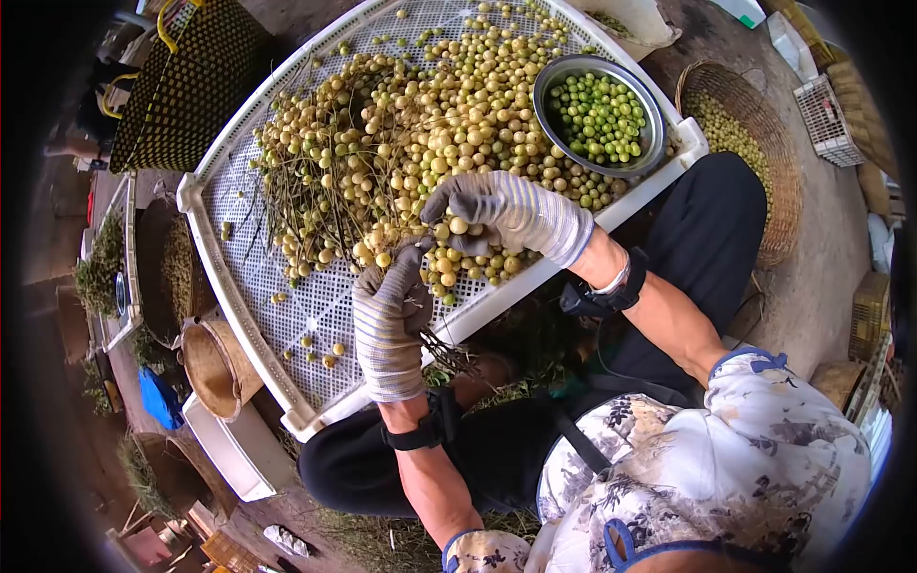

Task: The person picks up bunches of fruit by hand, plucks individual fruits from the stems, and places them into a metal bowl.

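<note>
Both my hands wear striped, grey-fingered work gloves and meet over the near edge of a white perforated tray [330, 420]. My left hand [390, 329] is closed on a bunch of thin twigs [449, 355], whose ends stick out below its fingers. My right hand [521, 215] curls its thumb and fingers around a few pale yellow round fruits [458, 226]. A heap of yellow-green fruits [458, 124] covers the tray beyond, mixed with dry stems [325, 196] on the left. A metal bowl [659, 124] of greener fruits sits at the tray's right side.
A wicker basket [785, 181] holding more fruits stands at the right. On the left are a yellow-and-black woven bag [191, 81], a bamboo basket [212, 368] and a white bin [244, 449]. My knees are under the tray's near edge.
</note>
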A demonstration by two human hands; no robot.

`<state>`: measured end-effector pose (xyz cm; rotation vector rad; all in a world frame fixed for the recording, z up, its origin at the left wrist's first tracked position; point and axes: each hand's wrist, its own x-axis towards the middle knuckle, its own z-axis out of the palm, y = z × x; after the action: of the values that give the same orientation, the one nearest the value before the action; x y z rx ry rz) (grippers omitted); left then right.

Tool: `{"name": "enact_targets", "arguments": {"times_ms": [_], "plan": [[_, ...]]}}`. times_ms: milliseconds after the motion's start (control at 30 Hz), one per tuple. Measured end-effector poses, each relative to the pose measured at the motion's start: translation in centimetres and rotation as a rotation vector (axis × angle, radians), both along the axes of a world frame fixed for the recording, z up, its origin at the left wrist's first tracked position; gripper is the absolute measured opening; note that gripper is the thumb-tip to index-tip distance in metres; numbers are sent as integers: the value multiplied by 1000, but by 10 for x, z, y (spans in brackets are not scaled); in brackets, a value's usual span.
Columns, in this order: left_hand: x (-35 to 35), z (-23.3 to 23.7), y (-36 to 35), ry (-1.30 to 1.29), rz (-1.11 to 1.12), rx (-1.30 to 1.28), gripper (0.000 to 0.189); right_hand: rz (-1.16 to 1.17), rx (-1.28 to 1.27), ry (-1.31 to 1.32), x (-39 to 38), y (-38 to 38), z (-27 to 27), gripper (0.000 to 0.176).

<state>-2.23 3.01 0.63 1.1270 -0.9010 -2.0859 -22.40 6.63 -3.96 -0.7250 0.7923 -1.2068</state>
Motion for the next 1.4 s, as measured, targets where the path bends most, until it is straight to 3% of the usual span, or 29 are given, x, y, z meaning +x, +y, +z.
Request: {"name": "enact_targets", "arguments": {"times_ms": [67,100,233,333,500,533,600,633,767,1000,1033,1133,1267,1333,1400], "plan": [[1,-5,-1,1,48,-5,21,9,-37,-23,2,-3,-6,39],[2,-6,-2,-6,55,-8,21,-82,-8,-28,5,-2,-2,29],[-3,0,1,-53,38,-15,21,-291,-33,102,8,-9,-15,21],[-3,1,2,-25,62,9,20,-437,-2,-109,4,-13,-25,21],[1,-2,0,28,25,29,22,-182,-42,77,-6,-8,-20,42],[0,-3,0,37,13,31,22,-129,-31,-13,-1,-7,-16,46],[-4,-4,3,24,43,28,22,-39,-42,-103,8,-6,-18,46],[-5,-4,4,15,59,25,21,27,-12,3,6,-5,-16,43],[-5,-3,2,19,34,27,14,-171,79,-139,13,-8,-14,35],[-8,-7,5,24,31,31,17,-59,46,-299,11,-5,-29,30],[-8,-7,5,20,35,31,18,-95,52,-186,10,-2,-27,31],[-5,-8,5,37,40,34,19,-207,112,-372,0,-4,-29,33],[-5,0,6,2,30,9,19,-208,71,-43,-13,4,-12,31],[-6,-1,6,11,23,26,19,-87,15,-16,-6,5,2,52],[-7,-4,6,8,5,21,18,38,-108,43,-2,1,-7,55]]}}
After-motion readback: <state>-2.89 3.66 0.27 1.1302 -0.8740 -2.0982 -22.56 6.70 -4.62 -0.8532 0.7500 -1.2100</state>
